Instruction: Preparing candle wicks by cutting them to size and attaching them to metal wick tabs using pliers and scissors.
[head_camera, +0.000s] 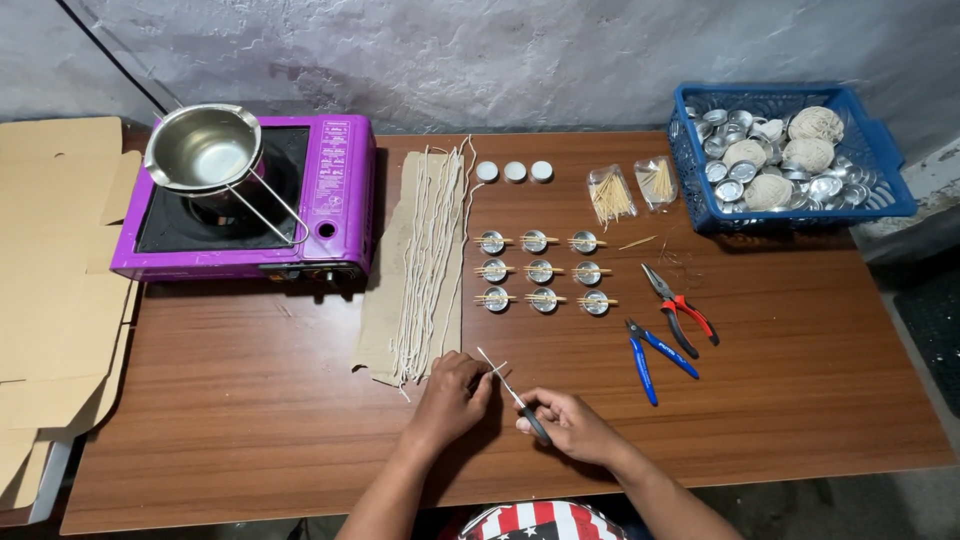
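Observation:
My left hand (452, 400) rests on the wooden table (250, 420) near its front edge and pinches a short white wick piece (497, 370). My right hand (568, 425) grips the dark handle of small scissors (508, 390), whose thin blades point up and left to the wick at my left fingertips. Just left of my left hand lies a strip of cardboard (385, 300) with several long white wicks (428, 260) laid along it.
Several small metal cups (540, 270) with toothpicks across them stand in rows mid-table, three white discs (514, 171) behind them. Red pliers (680, 310) and blue cutters (650, 355) lie to the right. A blue basket (890, 170) sits back right; a purple stove (340, 190) with a pot (205, 150) back left.

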